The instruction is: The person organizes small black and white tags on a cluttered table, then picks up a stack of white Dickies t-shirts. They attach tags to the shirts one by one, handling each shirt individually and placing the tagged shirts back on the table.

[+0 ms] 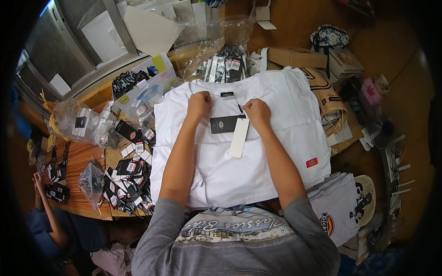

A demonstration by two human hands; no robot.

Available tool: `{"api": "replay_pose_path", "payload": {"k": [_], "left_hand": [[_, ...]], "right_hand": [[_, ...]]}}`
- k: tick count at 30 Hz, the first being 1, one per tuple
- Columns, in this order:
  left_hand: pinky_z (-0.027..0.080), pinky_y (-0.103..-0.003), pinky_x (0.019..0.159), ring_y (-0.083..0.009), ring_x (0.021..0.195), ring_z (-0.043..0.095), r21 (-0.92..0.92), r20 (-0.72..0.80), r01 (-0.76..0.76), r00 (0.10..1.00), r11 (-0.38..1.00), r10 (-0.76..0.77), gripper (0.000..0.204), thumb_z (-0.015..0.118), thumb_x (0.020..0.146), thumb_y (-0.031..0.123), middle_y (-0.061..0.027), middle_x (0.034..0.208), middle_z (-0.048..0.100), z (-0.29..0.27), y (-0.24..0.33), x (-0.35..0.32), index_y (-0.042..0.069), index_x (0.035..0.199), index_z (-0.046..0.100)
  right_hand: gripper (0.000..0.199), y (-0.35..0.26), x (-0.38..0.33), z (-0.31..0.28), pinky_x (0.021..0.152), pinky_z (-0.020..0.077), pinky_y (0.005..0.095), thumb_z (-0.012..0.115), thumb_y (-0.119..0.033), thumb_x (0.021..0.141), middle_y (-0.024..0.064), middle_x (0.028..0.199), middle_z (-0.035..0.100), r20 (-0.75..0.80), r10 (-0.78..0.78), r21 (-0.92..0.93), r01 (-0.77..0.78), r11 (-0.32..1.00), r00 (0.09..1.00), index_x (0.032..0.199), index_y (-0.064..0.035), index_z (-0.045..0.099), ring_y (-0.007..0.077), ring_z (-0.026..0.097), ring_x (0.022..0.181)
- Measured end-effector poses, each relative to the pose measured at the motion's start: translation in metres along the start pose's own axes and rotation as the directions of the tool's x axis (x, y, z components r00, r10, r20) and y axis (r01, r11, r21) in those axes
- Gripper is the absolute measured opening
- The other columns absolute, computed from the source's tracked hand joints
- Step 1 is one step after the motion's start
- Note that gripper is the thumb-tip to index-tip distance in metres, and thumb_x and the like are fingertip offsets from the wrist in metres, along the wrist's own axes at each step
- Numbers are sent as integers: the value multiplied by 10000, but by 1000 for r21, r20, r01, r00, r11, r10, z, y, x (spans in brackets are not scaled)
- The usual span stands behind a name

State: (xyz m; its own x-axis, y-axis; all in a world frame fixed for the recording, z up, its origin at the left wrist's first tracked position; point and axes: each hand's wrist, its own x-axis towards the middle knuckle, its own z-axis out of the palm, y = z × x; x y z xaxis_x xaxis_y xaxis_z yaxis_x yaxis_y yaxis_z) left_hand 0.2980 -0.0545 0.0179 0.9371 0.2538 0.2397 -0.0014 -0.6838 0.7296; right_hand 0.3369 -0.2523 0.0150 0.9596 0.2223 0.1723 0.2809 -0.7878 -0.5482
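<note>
A white T-shirt [276, 170] with a small red patch [312, 162] lies flat in front of me, on top of other white cloth. My left hand [199, 106] is closed on the left side of its neckline. My right hand [258, 112] pinches at the neckline's right side, right beside the black string of the tags; whether the string is also between the fingers is unclear. A black hang tag [223, 124] and a longer white tag [238, 139] hang below the neckline between my hands. A black neck label [227, 94] shows inside the collar.
Loose black and white tags [131, 184] are heaped left of the shirt, near plastic bags [92, 179]. More bagged tags [225, 64] stand behind. At right are a cardboard box [297, 58], a brown paper bag [322, 92] and folded shirts [334, 202]. Another person's arm [48, 207] is at far left.
</note>
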Motion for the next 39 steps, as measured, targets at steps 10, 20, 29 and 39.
{"api": "replay_pose_path", "payload": {"k": [10,20,29,39], "left_hand": [[469,-316,598,-297,618,580,250,61,-130,991,959,118,84,545,650,18,-194,734,582,9,14,-5,-22,713,584],[440,-190,535,-91,560,534,-731,319,376,926,570,-201,105,626,696,32,-52,688,589,19,17,-6,-22,777,586],[472,-201,575,-114,619,563,-772,302,360,933,523,-195,151,589,693,-32,-62,699,574,20,24,-7,-17,830,529],[519,-247,626,-146,674,575,-769,319,368,929,523,-185,177,569,704,-55,-54,712,526,21,24,-6,-4,834,460]], "right_hand": [[166,-6,4,14,567,426,248,615,-152,695,72,700,599,158,-166,471,73,879,973,768,-3,617,134,538,606],[152,-7,3,10,565,407,212,556,-94,754,44,697,578,316,-210,712,-86,697,925,820,39,587,90,498,610],[173,-4,4,18,556,429,207,665,-76,645,58,688,599,180,-167,731,-18,682,970,773,19,596,94,536,600],[162,-10,-1,19,529,436,218,685,-88,620,61,661,591,24,-144,599,102,794,989,717,4,594,102,536,555]]}}
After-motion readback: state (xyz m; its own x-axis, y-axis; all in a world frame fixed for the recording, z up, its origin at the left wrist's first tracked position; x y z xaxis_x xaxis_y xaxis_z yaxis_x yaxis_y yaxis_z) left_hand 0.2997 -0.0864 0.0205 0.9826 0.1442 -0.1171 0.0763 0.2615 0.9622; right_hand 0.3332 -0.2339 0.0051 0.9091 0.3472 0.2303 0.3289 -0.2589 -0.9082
